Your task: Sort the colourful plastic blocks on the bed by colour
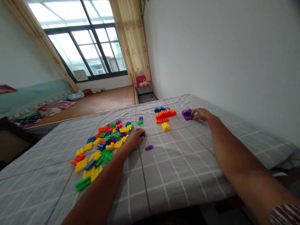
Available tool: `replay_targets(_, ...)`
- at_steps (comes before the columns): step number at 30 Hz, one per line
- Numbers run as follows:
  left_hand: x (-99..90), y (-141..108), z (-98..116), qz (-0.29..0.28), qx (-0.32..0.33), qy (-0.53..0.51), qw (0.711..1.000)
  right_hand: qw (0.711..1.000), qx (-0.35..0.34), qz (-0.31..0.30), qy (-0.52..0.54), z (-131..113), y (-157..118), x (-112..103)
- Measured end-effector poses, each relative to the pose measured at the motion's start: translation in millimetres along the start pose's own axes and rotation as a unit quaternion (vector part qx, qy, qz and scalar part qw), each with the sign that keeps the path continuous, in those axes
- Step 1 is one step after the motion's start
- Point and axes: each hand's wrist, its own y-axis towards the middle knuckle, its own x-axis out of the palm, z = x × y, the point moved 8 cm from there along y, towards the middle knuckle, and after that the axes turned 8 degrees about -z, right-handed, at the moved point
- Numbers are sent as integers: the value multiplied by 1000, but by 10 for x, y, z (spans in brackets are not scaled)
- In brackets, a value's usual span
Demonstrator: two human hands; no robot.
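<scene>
My left hand is closed around a small purple plastic piece at the right edge of a mixed pile of colourful toy pieces. Farther right, the fingers of my right hand pinch the near side of a purple cluster of pieces lying on the cloth. A single purple piece lies just in front of my left hand. Between the hands are an orange group, a blue group behind it, and a yellow group nearer to me.
The grey checked cloth covers the surface under the pieces. A green piece and a purple piece lie beyond my left hand. A white wall borders the right side. A pink chair stands at the back.
</scene>
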Motion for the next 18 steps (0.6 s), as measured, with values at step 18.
replay_targets(18,-1059,-562,-768,-2,-146,11,989,981,-43,185,47,-852,-141,-308)
